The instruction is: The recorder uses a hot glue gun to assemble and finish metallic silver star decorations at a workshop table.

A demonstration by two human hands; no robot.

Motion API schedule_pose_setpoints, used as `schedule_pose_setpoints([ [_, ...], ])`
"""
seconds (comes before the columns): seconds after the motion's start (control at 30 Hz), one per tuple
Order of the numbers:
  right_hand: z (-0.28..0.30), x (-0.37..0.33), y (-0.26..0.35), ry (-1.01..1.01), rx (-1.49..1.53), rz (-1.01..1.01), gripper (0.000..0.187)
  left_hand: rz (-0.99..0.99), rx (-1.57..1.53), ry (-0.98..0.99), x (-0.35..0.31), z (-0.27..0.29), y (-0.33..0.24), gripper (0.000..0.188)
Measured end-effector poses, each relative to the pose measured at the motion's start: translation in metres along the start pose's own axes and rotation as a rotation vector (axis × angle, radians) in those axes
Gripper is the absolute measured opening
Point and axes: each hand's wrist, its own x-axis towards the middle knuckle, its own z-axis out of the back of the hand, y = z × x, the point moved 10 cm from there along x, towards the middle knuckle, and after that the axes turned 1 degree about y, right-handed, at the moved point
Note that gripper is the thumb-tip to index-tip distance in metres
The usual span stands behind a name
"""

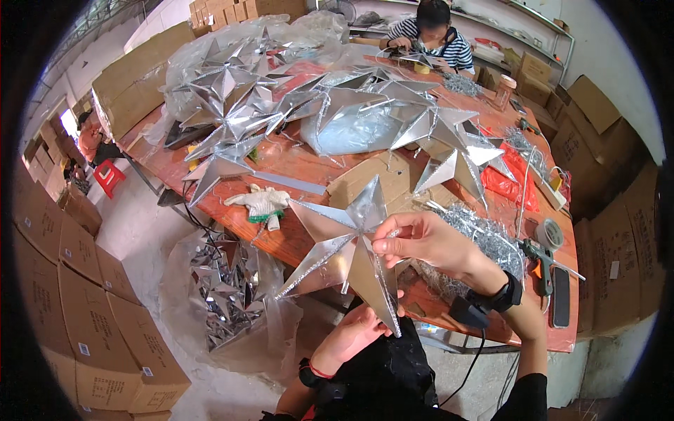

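A large silver five-pointed star [330, 256] with raised facets and glittery trim along its ridges is held in front of me over the table's near edge. My left hand [351, 333] grips its lowest point from below, fingers curled around it. Close to the star's centre, my right hand [432, 242] pinches a bit of glittery silver trim [394, 233] between thumb and fingertips. The star's right-hand point is hidden behind that hand. A heap of loose silver tinsel trim [484, 231] lies just beyond my right wrist.
Finished-looking silver stars [232, 105] cover the table's far half. A white glove [260, 203] lies left; a glue gun [540, 266], tape roll [549, 234] and phone [560, 298] lie right. A bag of silver pieces [232, 288] stands below. Another person [435, 35] works opposite.
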Motion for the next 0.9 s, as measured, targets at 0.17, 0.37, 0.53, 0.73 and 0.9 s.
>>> schedule_pose_setpoints([
  [0.17,0.001,0.002,0.006,-0.066,-0.110,0.038,0.015,0.031,-0.032,-0.048,-0.002,0.006,0.003,0.068],
  [0.37,0.000,0.000,0.033,-0.257,-0.716,0.354,0.017,-0.020,-0.039,-0.123,-0.001,0.002,-0.002,0.060],
  [0.53,-0.008,0.002,0.038,-0.276,-0.851,0.512,0.018,0.026,-0.086,-0.076,-0.004,0.006,0.001,0.064],
  [0.73,-0.011,0.001,0.039,-0.286,-0.884,0.616,0.019,0.114,0.532,-0.172,-0.018,-0.002,-0.026,0.038],
  [0.9,-0.015,0.000,0.037,-0.263,-0.926,0.649,0.022,0.086,1.239,-0.432,-0.042,-0.007,-0.070,0.018],
])
